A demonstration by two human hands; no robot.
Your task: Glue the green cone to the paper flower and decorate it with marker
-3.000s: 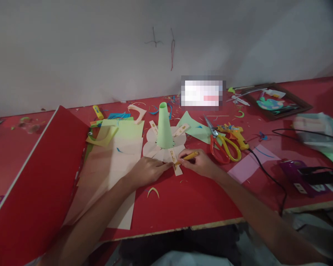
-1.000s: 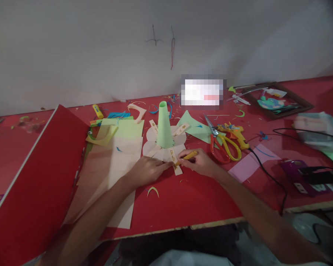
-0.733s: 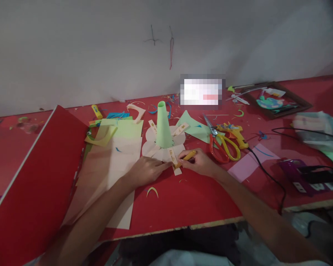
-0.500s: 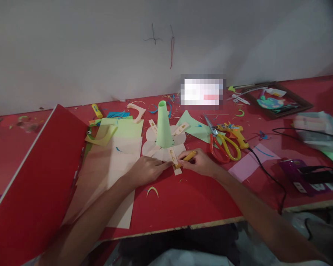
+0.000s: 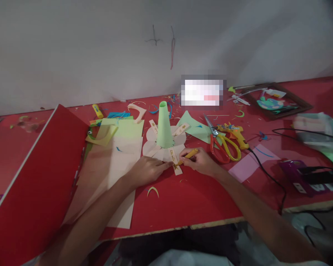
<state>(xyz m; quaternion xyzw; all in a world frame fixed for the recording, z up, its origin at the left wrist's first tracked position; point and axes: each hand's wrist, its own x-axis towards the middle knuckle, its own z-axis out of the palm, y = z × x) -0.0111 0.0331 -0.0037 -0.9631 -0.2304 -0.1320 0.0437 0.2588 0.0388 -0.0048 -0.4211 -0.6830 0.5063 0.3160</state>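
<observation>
On our red bench: one cream paper strip, gold-lettered, overlapping the white petalled base beneath a pale-green cone. Our left hand lies palm-down, index finger extended to the strip's edge. Our right hand pinches one yellow marker, tip at the strip. Scissors (handles red and yellow) lie nearby.

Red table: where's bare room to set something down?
Front of the red table, between the yellow arched scrap and the right forearm. Also far right, beyond the brown frame, toward the wall. Crowded around the green cone, scissors and glue gun.
</observation>
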